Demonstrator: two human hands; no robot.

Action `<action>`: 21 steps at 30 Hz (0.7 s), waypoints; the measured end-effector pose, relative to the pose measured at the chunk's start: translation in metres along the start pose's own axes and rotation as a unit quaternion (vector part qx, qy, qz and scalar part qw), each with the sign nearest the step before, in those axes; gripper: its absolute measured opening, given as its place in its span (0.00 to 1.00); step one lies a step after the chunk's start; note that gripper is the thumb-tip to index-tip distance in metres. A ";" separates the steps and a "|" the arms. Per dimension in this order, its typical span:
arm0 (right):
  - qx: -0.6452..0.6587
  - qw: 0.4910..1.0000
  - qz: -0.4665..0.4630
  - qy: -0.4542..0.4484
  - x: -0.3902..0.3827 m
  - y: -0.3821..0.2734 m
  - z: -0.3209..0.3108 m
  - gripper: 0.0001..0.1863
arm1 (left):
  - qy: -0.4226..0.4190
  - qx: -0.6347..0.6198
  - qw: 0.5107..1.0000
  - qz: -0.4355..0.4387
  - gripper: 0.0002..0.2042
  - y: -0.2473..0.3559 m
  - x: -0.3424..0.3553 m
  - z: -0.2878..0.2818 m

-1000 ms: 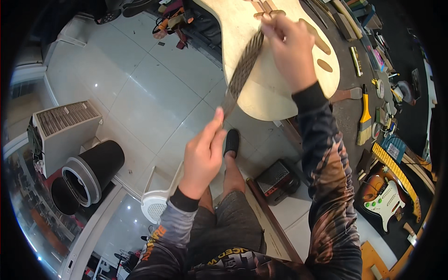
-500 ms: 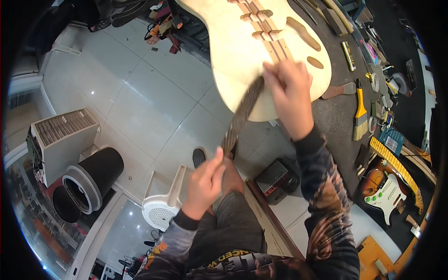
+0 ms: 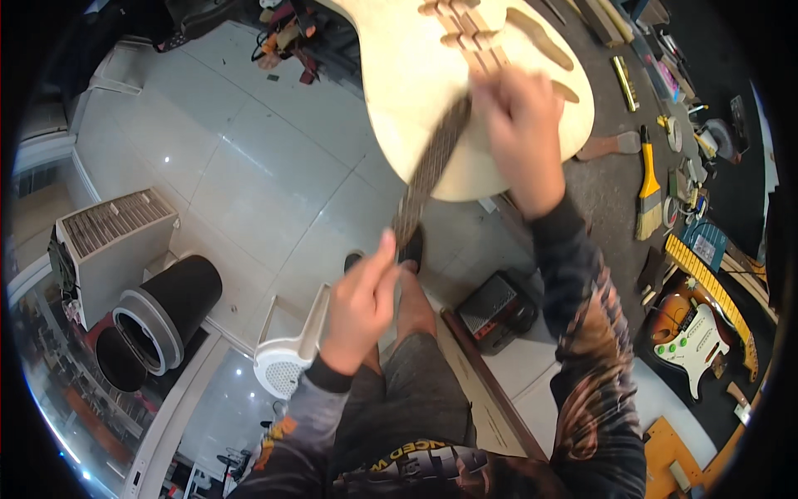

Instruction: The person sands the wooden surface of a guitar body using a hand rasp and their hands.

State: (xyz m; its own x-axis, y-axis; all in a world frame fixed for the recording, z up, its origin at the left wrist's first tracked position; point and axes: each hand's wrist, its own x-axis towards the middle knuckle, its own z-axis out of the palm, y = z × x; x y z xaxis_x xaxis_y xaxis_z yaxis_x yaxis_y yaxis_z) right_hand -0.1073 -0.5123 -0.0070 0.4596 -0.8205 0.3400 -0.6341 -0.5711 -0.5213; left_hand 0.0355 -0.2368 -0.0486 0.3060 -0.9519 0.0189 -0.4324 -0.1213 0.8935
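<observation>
A pale wooden guitar body lies at the top of the view, its rounded end toward me, with cut-out cavities and a striped wood centre strip. Slanting across its near left edge is a long, dark, flat file. My right hand, above the body, is closed round the file's far end. Nearer to me, over the floor, my left hand grips the other end between thumb and fingers. Where the file meets the wood, I cannot see how firmly it touches.
On the dark bench at right lie a yellow-handled brush, a wooden-handled tool and a sunburst electric guitar. A white stool and a black speaker box stand near my legs. A black bin is farther left.
Both hands and the file have moved slightly up and away from me, with the right hand now farther over the guitar body. The whole view has shifted a little too.
</observation>
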 end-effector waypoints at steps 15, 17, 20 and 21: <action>0.024 0.994 -0.059 0.086 0.057 0.031 -0.009 0.09 | 0.018 -0.052 0.998 -0.015 0.27 0.028 0.051 0.022; -0.036 0.999 -0.021 0.032 0.026 0.017 -0.010 0.07 | 0.030 -0.052 0.998 0.007 0.27 0.012 0.025 0.021; 0.020 1.000 0.013 0.013 -0.033 -0.001 -0.013 0.09 | -0.013 -0.003 1.000 0.000 0.27 0.006 -0.033 0.015; 0.010 1.000 -0.006 0.027 -0.037 -0.001 -0.014 0.09 | -0.012 -0.003 1.000 0.000 0.27 0.007 -0.027 0.017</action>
State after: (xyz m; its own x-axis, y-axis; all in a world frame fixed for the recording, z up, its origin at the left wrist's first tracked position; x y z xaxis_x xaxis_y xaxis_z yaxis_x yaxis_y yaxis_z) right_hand -0.1320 -0.4820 -0.0079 0.4322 -0.8141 0.3880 -0.6154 -0.5807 -0.5330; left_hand 0.0100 -0.2170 -0.0509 0.2858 -0.9583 0.0083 -0.4275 -0.1198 0.8960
